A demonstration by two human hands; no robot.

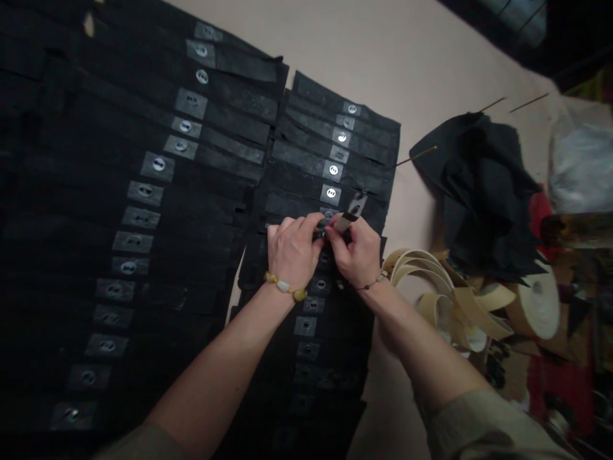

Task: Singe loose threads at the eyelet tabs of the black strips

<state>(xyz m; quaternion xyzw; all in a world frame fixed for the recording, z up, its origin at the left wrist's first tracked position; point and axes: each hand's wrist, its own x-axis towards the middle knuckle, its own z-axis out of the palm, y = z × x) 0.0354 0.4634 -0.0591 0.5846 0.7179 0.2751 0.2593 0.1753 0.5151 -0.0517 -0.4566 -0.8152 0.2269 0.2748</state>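
A pale tag (341,224) tilts just beside a round pearly button (328,216) on a black fabric strip (292,206).

Bg's a pale pink surface (364,51), table or floor, can't tell, & light's dim w/ soft shadow. To my R: heap of black cloth offcuts (479,191), thin sticks (529,102) by it, coiled cream strips (433,287), a white-faced roll (539,303), white plastic bag (582,163), red cloth (560,383). Top R corner's dark, w/ something grey (512,19), too dim to tell.
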